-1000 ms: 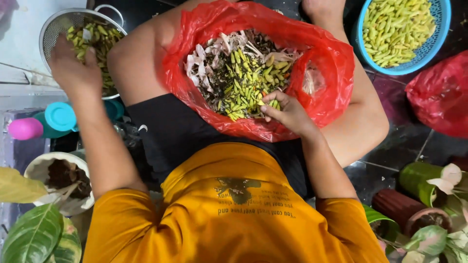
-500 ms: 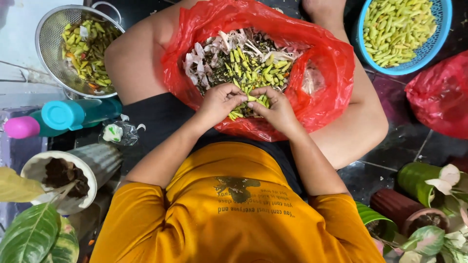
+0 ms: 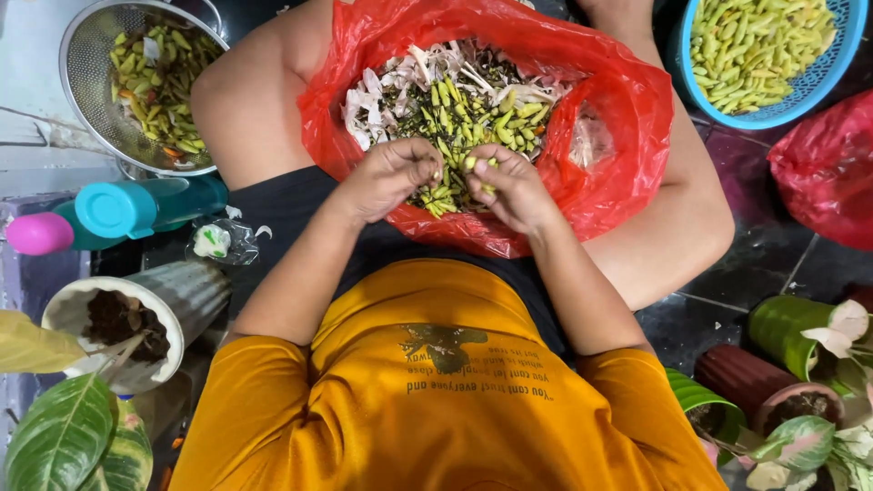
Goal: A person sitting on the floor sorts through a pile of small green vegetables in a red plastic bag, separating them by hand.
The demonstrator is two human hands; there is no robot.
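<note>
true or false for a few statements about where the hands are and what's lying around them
1. Both hands, left hand and right hand, are together over the red plastic bag. True.
2. The bag holds only green pods. False: pale husks lie in it too.
3. The metal colander at the upper left is empty. False: it holds green pods.
4. A blue basket of yellow-green pods sits at the upper right. True.
5. The left hand is reaching into the colander. False: it is at the bag, beside the right hand.
</note>
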